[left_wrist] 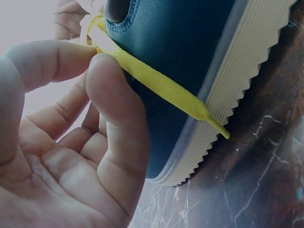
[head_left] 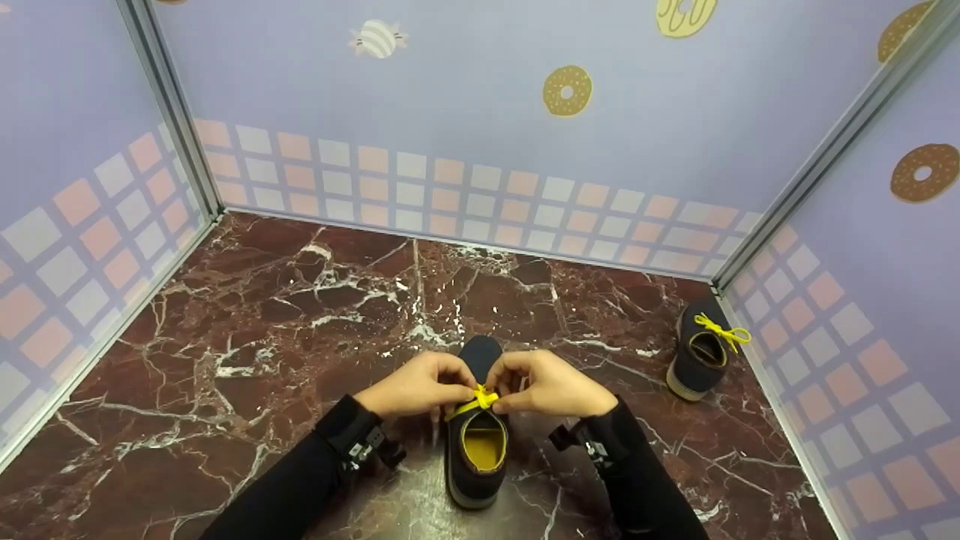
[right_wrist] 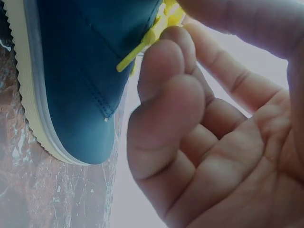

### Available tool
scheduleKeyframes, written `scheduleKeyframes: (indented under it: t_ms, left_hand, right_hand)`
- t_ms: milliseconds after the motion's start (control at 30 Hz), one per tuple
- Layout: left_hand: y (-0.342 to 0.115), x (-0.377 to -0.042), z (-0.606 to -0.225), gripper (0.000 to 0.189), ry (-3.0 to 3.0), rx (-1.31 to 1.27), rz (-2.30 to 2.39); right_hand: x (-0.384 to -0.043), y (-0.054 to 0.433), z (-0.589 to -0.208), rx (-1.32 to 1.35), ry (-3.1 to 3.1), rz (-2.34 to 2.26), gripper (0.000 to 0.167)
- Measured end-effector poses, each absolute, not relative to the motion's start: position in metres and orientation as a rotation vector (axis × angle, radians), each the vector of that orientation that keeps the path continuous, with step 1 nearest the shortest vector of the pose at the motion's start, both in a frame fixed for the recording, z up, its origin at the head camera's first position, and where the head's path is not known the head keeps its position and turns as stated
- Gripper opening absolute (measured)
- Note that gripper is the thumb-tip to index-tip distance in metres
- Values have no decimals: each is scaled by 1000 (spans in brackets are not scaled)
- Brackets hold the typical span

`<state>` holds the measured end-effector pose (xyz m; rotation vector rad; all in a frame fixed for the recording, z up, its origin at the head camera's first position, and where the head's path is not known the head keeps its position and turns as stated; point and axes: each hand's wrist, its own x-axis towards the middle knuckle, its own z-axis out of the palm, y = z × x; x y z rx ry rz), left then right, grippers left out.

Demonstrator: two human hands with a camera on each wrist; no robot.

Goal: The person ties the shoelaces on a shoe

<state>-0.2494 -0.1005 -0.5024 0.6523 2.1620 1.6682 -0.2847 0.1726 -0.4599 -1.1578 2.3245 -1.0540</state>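
Observation:
A dark shoe (head_left: 480, 480) with a yellow insole stands upright on the floor between both hands, its toe pointing away. Its yellow shoelace (head_left: 484, 397) is gathered in a bow-like knot over the opening. My left hand (head_left: 420, 386) pinches the lace between thumb and forefinger; in the left wrist view, a flat lace end (left_wrist: 161, 88) hangs down the shoe's side. My right hand (head_left: 551, 386) is at the knot's other side, fingers curled at the lace. In the right wrist view, a short lace tip (right_wrist: 130, 58) sticks out beside the fingertips, which partly hide the knot.
Another dark shoe (head_left: 694, 367), its yellow lace (head_left: 721, 330) tied in a bow, stands at the right near the side panel. Patterned panels enclose the brown marbled floor (head_left: 315, 330) at the back (head_left: 465, 97), left and right.

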Motion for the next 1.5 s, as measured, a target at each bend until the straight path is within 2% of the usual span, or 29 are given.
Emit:
scheduleKeyframes:
  t_ms: [300, 767, 1200, 1500]
  left_hand:
    - [-101, -249, -503, 13, 2145, 652, 1669]
    - [-99, -248, -504, 19, 2148, 662, 1671]
    - [-98, -249, -504, 15, 2168, 663, 1671]
    - [-98, -249, -503, 15, 2147, 662, 1676]
  right_hand:
    - [-283, 173, -459, -1190, 2368, -983, 10]
    - [-283, 175, -458, -1188, 2375, -875, 14]
    - [-285, 178, -459, -1138, 2391, -893, 3]
    - [-286, 179, -457, -1048, 2301, -1035, 9]
